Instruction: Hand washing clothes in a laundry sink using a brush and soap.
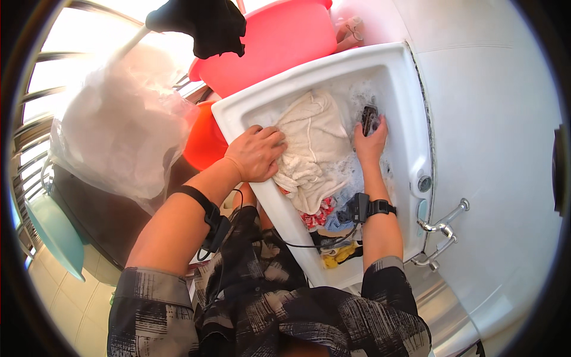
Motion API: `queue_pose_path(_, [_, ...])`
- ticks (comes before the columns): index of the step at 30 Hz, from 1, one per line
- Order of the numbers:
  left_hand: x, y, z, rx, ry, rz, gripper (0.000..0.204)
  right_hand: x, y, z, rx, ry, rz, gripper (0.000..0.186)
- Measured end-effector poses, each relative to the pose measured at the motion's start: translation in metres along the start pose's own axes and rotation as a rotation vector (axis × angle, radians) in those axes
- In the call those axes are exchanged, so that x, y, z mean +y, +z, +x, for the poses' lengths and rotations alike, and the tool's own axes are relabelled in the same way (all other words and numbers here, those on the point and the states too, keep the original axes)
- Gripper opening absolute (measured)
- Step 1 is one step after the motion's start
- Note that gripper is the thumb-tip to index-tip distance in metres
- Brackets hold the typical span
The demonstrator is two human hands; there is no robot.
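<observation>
A cream garment (315, 128) with a thin drawstring lies spread and bunched in a white laundry sink (267, 89). At the sink's left rim, my left hand (259, 152) has its fingers curled on the garment's edge. My right hand (371, 140) is closed round a dark oblong brush (370, 118) at the right side of the basin. Suds lie around the brush, and its underside is hidden. Below the cream garment are a red and white cloth (319, 215), a light blue cloth (339, 217) and a yellow cloth (340, 254).
A pink tub (279, 44) stands behind the sink, and an orange-red basin (205, 140) is at its left. A clear plastic bag (119, 128) fills the left side near a pale green basin (56, 232). A metal tap (443, 229) juts from the right wall. Black cloth (199, 24) hangs above.
</observation>
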State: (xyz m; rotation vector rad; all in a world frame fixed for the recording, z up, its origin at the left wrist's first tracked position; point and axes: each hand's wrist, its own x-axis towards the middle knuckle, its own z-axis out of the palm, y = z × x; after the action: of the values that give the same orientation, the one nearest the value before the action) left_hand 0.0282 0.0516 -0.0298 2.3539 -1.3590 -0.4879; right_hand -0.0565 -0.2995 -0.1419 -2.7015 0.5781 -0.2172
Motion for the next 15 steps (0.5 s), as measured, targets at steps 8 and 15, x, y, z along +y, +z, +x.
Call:
queue_pose_path(8, [-0.005,0.003,-0.008,-0.017,0.039,-0.001,0.042,-0.046,-0.024,-0.030,-0.069,0.026,0.017,0.080])
queue_pose_path(15, [-0.007,0.008,-0.005,-0.092,0.049,0.011,0.039,-0.132,-0.024,-0.028,-0.290,-0.294,0.184,0.064])
